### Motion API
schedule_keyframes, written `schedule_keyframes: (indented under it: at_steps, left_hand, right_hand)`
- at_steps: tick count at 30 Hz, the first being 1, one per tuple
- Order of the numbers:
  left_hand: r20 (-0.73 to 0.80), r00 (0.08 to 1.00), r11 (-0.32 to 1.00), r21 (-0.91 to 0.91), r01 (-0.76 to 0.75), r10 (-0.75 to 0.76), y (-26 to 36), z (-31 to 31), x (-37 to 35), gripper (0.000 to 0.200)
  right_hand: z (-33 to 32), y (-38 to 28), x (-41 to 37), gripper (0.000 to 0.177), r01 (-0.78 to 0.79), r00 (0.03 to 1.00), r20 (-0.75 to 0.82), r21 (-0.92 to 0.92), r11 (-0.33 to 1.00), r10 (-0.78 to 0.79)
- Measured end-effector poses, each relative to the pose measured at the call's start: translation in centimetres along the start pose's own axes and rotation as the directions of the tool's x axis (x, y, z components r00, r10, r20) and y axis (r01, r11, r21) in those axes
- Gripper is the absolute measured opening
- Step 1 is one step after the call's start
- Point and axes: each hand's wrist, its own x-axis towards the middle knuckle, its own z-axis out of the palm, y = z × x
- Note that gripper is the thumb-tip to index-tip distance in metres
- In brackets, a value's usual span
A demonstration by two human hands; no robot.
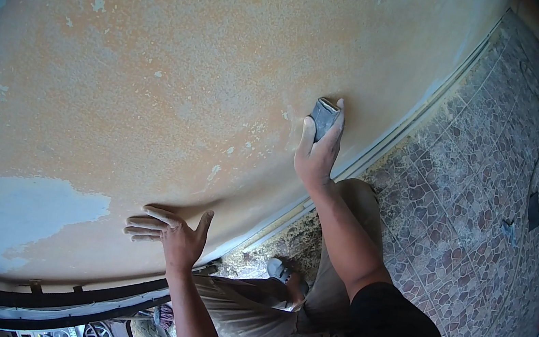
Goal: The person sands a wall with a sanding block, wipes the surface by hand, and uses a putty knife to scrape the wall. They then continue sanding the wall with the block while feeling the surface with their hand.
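My right hand is closed around a dark grey sanding block, which looks wrapped in sandpaper. It presses the block against an orange, patchy wall. Lower and to the left, my left hand rests on the same wall with fingers spread and thumb apart, holding nothing. Pale dust coats the fingers of both hands. Near the left hand, a large whitish patch shows on the wall, and small chipped spots dot the surface between the hands.
Along the wall's foot runs a pale baseboard. Stone-patterned floor tiles stretch to the right, with a dark flat piece lying on them. A sandalled foot stands near the wall. At the bottom left is cluttered equipment.
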Motion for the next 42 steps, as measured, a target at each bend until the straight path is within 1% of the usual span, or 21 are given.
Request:
schedule_keyframes:
  at_steps: [2,5,7,8,10,14,16,18,20,23,26,27,30,32,34,35,36,38,39,40,42]
  left_hand:
    - [0.005,1.0,1.0,-0.007,0.003,-0.003,0.0,0.0,-0.1,0.149]
    - [0.016,1.0,1.0,-0.016,0.007,-0.007,0.0,0.1,0.0,0.149]
    - [-0.01,1.0,1.0,0.015,-0.008,0.008,-0.1,0.3,-0.1,0.149]
    - [-0.011,1.0,1.0,0.016,-0.009,0.009,-0.2,0.3,-0.1,0.149]
    - [-0.003,1.0,1.0,-0.014,-0.006,0.006,-0.2,0.4,-0.1,0.15]
    - [-0.013,1.0,1.0,-0.024,-0.005,0.005,-0.1,0.3,-0.2,0.15]
    - [-0.088,0.991,0.992,-0.062,-0.109,0.104,0.1,0.4,-0.2,0.146]
    - [-0.111,0.988,0.992,-0.06,-0.11,0.103,0.2,0.4,-0.1,0.143]
    - [-0.044,0.998,0.999,-0.004,-0.038,0.038,0.1,0.5,-0.2,0.149]
    - [-0.008,1.0,1.0,-0.023,-0.016,0.016,0.1,0.2,-0.1,0.149]
    - [-0.001,0.999,0.999,-0.034,-0.033,0.033,0.1,0.1,-0.1,0.149]
    - [-0.029,0.999,0.999,0.005,-0.046,0.046,-0.1,0.6,-0.2,0.148]
    - [-0.032,0.999,0.999,0.026,-0.043,0.044,0.0,0.7,-0.1,0.148]
    - [-0.042,0.999,0.999,0.014,-0.031,0.031,0.3,0.2,0.1,0.148]
    - [0.165,0.985,0.999,-0.006,0.054,-0.052,0.7,-1.2,0.3,0.149]
    - [0.08,0.997,1.0,-0.016,0.017,-0.016,0.4,-0.5,0.1,0.149]
    - [0.088,0.996,1.0,-0.006,0.022,-0.021,-0.1,0.1,-0.2,0.149]
    - [-0.087,0.994,0.997,-0.026,-0.072,0.069,-0.2,1.0,-0.2,0.149]
    - [-0.068,0.996,0.998,-0.017,-0.06,0.058,-0.2,0.9,-0.2,0.149]
    - [-0.065,0.996,0.998,-0.019,-0.062,0.06,-0.1,0.8,-0.2,0.149]
    - [-0.033,0.999,0.999,0.005,-0.043,0.044,0.0,0.5,-0.2,0.15]
  right_hand:
    - [0.0,-0.1,-0.2,0.068,0.017,1.0,-0.011,-0.007,1.0,-0.017]
    - [0.3,-0.1,-1.1,0.068,-0.035,0.999,-0.012,0.02,0.999,0.036]
    - [0.5,-0.1,-2.2,0.066,0.046,0.999,-0.002,-0.025,0.999,-0.046]
    - [0.5,-0.4,-2.4,0.066,0.046,0.999,-0.003,-0.025,0.999,-0.046]
    - [0.7,-0.9,-2.6,0.066,0.132,0.99,-0.035,-0.061,0.989,-0.135]
    - [0.1,-3.5,2.3,0.066,0.088,0.995,-0.034,-0.044,0.995,-0.09]
    - [-0.3,-5.1,5.1,0.066,0.089,0.989,-0.109,-0.075,0.993,-0.097]
    - [0.9,-3.2,1.6,0.066,0.107,0.983,-0.148,-0.035,0.994,-0.111]
    - [0.9,-1.9,-3.1,0.067,0.084,0.996,-0.021,-0.036,0.996,-0.084]
    - [0.4,-2.5,-2.8,0.066,0.076,0.997,-0.009,-0.057,0.995,-0.077]
    - [-0.4,-3.7,1.0,0.066,0.125,0.992,-0.025,-0.07,0.99,-0.127]
    - [-0.7,-4.1,1.7,0.067,0.091,0.996,0.0,-0.063,0.994,-0.091]
    - [-0.1,-2.4,-1.4,0.067,0.079,0.997,-0.004,-0.096,0.992,-0.08]
    - [0.0,-2.3,-2.8,0.067,0.117,0.992,-0.025,-0.129,0.985,-0.121]
    - [-0.2,-2.8,-2.7,0.066,0.033,0.999,0.031,-0.085,0.996,-0.031]
    - [-0.5,-3.3,-2.1,0.065,0.047,0.998,0.038,-0.079,0.996,-0.044]
    - [-1.0,-3.7,-2.0,0.065,0.037,0.998,0.046,-0.076,0.996,-0.033]
    - [-1.6,-4.0,-1.4,0.064,-0.002,0.99,0.138,-0.074,0.997,0.012]
    - [-1.7,-4.0,-1.3,0.064,-0.04,0.984,0.168,-0.077,0.996,0.053]
    - [-1.7,-3.9,-1.4,0.064,-0.04,0.984,0.168,-0.082,0.996,0.053]
    - [-1.2,-3.7,-1.6,0.064,-0.01,0.993,0.119,-0.071,0.997,0.018]
